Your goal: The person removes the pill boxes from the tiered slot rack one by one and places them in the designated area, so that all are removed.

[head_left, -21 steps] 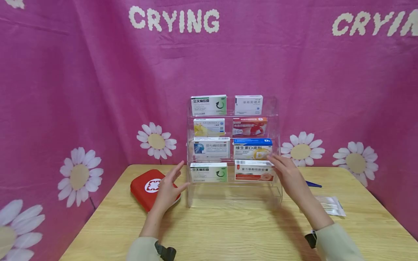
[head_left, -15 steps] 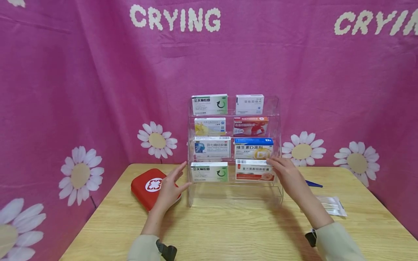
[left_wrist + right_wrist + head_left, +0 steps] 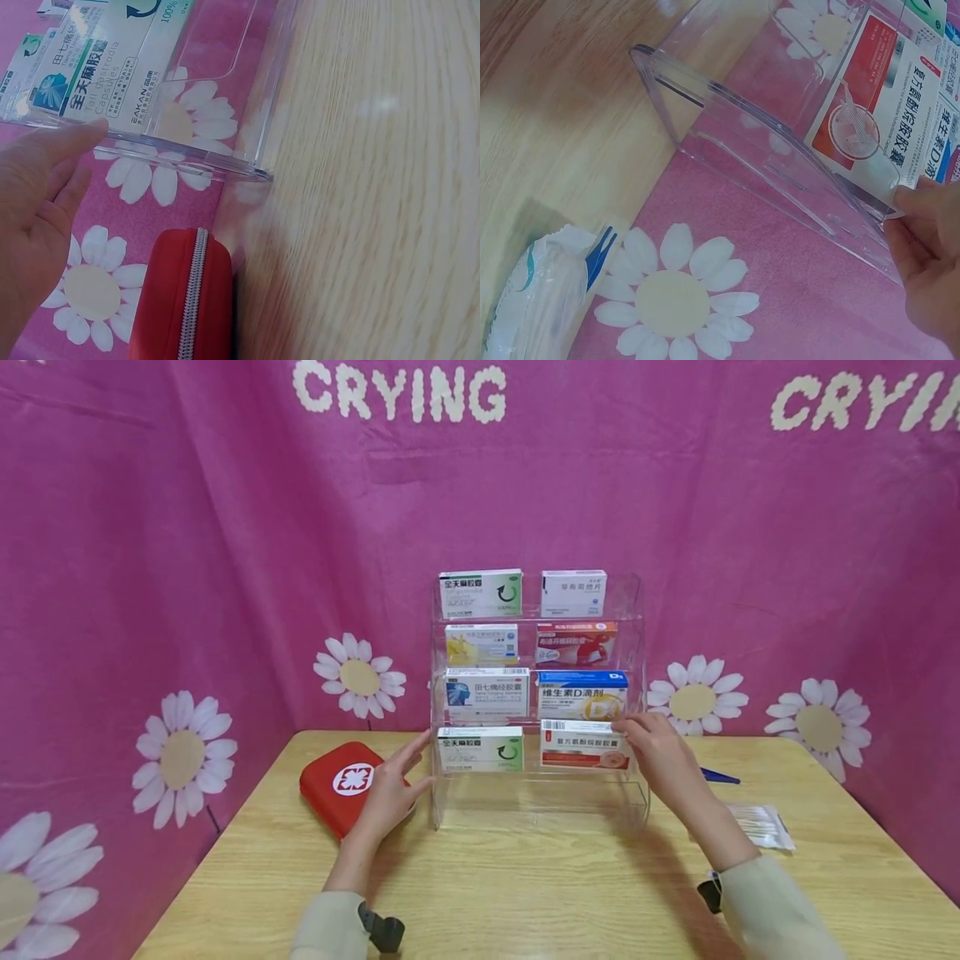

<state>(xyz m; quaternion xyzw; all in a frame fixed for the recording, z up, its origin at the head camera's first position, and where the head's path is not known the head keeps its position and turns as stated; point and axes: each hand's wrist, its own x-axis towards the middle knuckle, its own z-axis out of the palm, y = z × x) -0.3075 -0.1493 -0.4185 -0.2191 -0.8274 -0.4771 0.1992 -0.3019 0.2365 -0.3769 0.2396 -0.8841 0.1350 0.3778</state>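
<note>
The right hand [image 3: 660, 756] has its fingers narrow, pinching the right end of the red-and-white box [image 3: 581, 746] in the lowest of 4 rows on the clear rack [image 3: 534, 777], while the left hand [image 3: 387, 795] holds its fingers apart at the left side.

Pale beige sleeves [image 3: 330, 927], black wrist cameras [image 3: 386, 933]

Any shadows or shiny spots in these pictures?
Head view: a soft shadow on the table below the right hand; left wrist view: a pale glare spot on the wood; right wrist view: shadow beside the plastic packet.
</note>
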